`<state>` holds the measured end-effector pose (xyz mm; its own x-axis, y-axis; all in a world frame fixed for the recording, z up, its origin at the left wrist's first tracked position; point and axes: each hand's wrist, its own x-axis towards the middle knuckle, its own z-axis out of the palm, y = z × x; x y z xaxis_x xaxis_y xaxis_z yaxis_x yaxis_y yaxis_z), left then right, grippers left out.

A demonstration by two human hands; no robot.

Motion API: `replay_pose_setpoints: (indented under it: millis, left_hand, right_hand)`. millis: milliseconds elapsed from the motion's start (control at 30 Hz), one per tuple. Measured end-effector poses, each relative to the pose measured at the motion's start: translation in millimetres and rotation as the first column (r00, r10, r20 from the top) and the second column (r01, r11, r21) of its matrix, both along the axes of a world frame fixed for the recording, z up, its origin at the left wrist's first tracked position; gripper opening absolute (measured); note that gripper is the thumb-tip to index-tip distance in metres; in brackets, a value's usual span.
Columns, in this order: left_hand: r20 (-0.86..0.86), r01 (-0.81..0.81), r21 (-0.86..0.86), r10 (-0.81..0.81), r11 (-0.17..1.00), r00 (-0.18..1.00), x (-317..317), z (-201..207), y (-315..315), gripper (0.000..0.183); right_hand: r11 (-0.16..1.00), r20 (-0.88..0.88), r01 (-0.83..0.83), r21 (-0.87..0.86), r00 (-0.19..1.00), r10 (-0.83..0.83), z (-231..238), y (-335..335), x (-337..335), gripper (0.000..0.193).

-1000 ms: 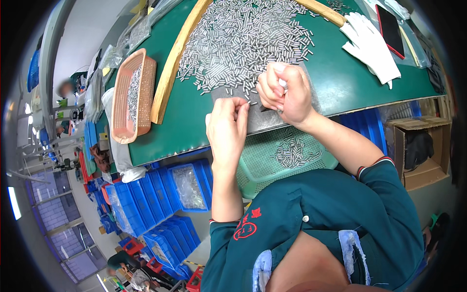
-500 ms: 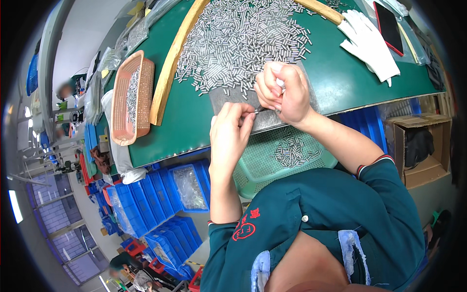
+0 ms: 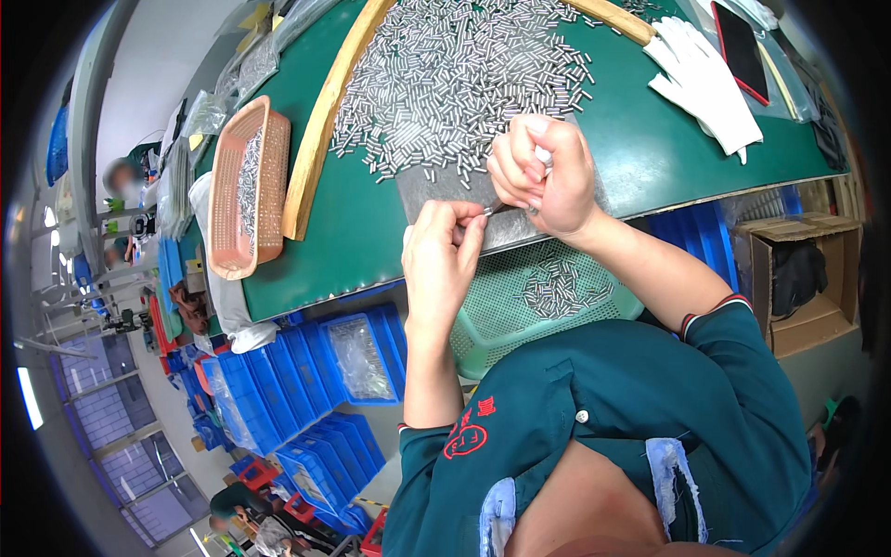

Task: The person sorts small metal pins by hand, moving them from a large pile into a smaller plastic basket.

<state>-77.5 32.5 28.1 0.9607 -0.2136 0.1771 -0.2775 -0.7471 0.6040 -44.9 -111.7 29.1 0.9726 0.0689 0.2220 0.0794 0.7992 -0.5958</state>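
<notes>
My left hand (image 3: 438,246) pinches a small metal pin (image 3: 487,212) between thumb and forefinger. Wrapped into a fist, my right hand (image 3: 548,176) grips a tool with a white handle (image 3: 543,158); most of it is hidden by the fingers. Its dark tip comes close to the pin, and I cannot tell whether they touch. Both hands are over a grey mat (image 3: 422,190) at the table's near edge. Beyond them spreads a large pile of short silvery metal pins (image 3: 455,84). Below the hands, a light green mesh basket (image 3: 483,316) holds many similar pins.
Wooden strips (image 3: 325,121) border the pile. To the left stands an orange basket (image 3: 274,209) with pins. White gloves (image 3: 701,88) and a red-edged phone (image 3: 741,51) lie at the right. Blue bins (image 3: 278,385) and a cardboard box (image 3: 817,325) are below table level.
My two hands stay close together in nearly the same pose. The right fist has shifted very slightly. The pin is still pinched in my left hand.
</notes>
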Motion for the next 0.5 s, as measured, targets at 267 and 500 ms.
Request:
replay_pose_setpoints:
  millis: [267, 500]
  left_hand:
    - [0.049, 0.014, -0.004, -0.014, 1.0, 0.999, 1.0, -3.0, 1.0, 0.009]
    - [0.034, 0.0, -0.023, 0.001, 1.0, 0.999, 1.3, -3.3, -0.2, 0.008]
  right_hand:
    - [0.993, 0.163, -0.05, -0.103, 0.984, 0.066, -3.0, 0.7, -0.8, 0.034]
    - [0.975, 0.215, 0.041, -0.218, 0.977, 0.007, -2.9, 4.7, -1.7, 0.032]
